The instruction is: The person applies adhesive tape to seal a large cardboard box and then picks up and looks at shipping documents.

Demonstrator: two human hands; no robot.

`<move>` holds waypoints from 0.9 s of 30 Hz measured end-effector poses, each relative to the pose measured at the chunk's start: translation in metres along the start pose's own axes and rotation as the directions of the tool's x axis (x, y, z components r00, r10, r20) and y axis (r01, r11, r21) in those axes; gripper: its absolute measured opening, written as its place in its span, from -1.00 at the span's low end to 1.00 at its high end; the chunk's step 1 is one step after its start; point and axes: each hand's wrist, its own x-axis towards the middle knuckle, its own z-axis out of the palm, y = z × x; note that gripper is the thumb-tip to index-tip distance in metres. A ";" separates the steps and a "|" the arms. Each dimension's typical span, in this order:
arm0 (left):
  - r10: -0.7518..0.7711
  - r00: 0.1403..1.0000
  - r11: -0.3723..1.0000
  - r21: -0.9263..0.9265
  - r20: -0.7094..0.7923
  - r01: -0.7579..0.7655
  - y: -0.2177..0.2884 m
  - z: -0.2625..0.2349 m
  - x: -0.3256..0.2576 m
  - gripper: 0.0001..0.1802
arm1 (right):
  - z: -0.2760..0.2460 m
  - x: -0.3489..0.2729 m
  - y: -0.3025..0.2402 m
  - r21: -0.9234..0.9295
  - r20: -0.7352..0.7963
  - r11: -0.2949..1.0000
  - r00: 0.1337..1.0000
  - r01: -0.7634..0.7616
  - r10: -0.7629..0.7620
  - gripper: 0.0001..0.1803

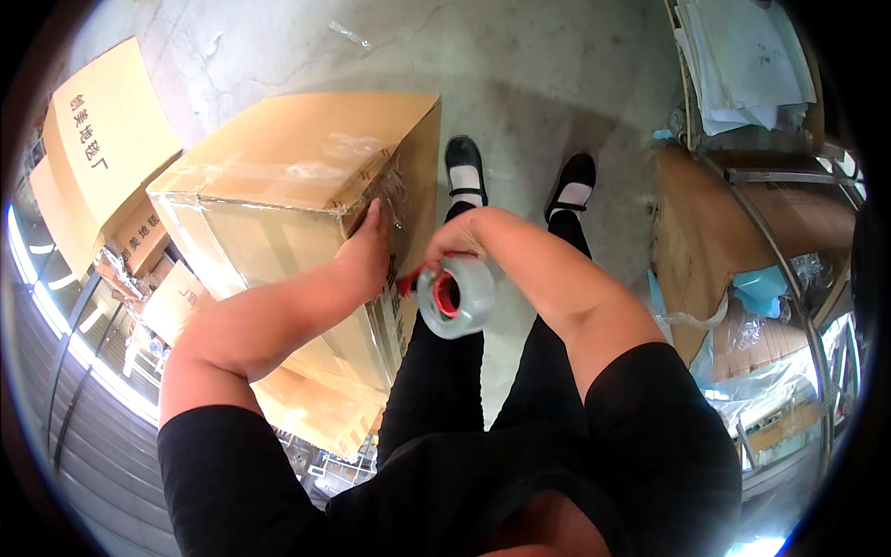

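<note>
A large cardboard box point(269, 158) stands left of my legs, with clear tape along its edges and crumpled clear tape point(394, 195) at its near right corner. Against that corner rests my left hand point(367, 251), one digit stretched out along the cardboard; its other fingers are mostly hidden. My right hand point(453, 246) is closed on a roll of clear packing tape point(475, 297) with a red core, apparently on a red dispenser. The roll hangs just right of the box, above my legs. How far the fingers wrap round it is partly hidden.
Another cardboard box with raised flaps point(107, 130) is at the far left. On the right, a metal-framed rack point(761, 223) holds cardboard, plastic wrap and white sheets point(747, 65). A scrap of clear plastic point(350, 35) lies on the concrete floor point(529, 56).
</note>
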 end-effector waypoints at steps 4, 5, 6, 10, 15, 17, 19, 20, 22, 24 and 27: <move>0.020 0.982 0.999 0.048 -0.188 -0.011 0.006 0.012 -0.012 -0.21 | -0.011 -0.053 0.048 0.012 -0.247 0.969 0.940 0.246 -0.236 -0.65; 0.012 0.981 0.998 0.056 -0.196 -0.001 0.001 0.002 -0.014 -0.21 | -0.018 -0.073 0.066 0.168 -0.201 0.911 0.918 0.377 -0.343 -0.55; 0.065 0.995 0.989 -0.130 -0.078 -0.075 -0.007 -0.015 -0.018 -0.24 | -0.023 -0.090 0.081 0.324 -0.176 0.812 0.874 0.485 -0.452 -0.43; -0.465 0.877 0.004 -0.991 -0.120 -0.133 -0.017 -0.045 -0.028 -0.37 | 0.007 -0.117 0.110 0.410 -0.384 0.424 0.575 0.807 -0.722 -0.21; -0.127 0.992 -0.903 -0.416 0.024 -0.106 -0.055 -0.070 -0.038 -0.45 | 0.049 -0.128 0.100 -0.317 -0.530 0.348 0.139 0.882 -0.837 -0.11; -0.203 0.979 -0.860 -0.476 -0.012 -0.184 -0.061 -0.073 -0.034 -0.47 | 0.055 -0.132 0.093 -0.613 -0.454 0.318 0.007 0.724 -0.891 -0.07; -0.278 0.960 -0.799 -0.547 -0.035 -0.252 -0.063 -0.078 -0.033 -0.49 | 0.057 -0.129 0.086 -0.686 -0.427 0.269 -0.074 0.676 -0.901 -0.09; -0.276 0.961 -0.798 -0.549 -0.034 -0.249 -0.067 -0.078 -0.033 -0.49 | 0.057 -0.128 0.085 -0.755 -0.396 0.228 -0.150 0.615 -0.906 -0.11; -0.309 0.949 -0.725 -0.629 -0.068 -0.281 -0.075 -0.076 -0.032 -0.51 | 0.053 -0.127 0.084 -0.797 -0.389 0.240 -0.167 0.554 -0.906 -0.13; -0.323 0.941 -0.751 -0.577 -0.103 -0.321 -0.079 -0.068 -0.024 -0.52 | 0.050 -0.127 0.081 -0.844 -0.366 0.229 -0.210 0.484 -0.906 -0.11; -0.373 0.924 -0.749 -0.560 -0.087 -0.355 -0.084 -0.063 -0.017 -0.54 | 0.045 -0.128 0.077 -0.842 -0.361 0.211 -0.228 0.497 -0.905 -0.11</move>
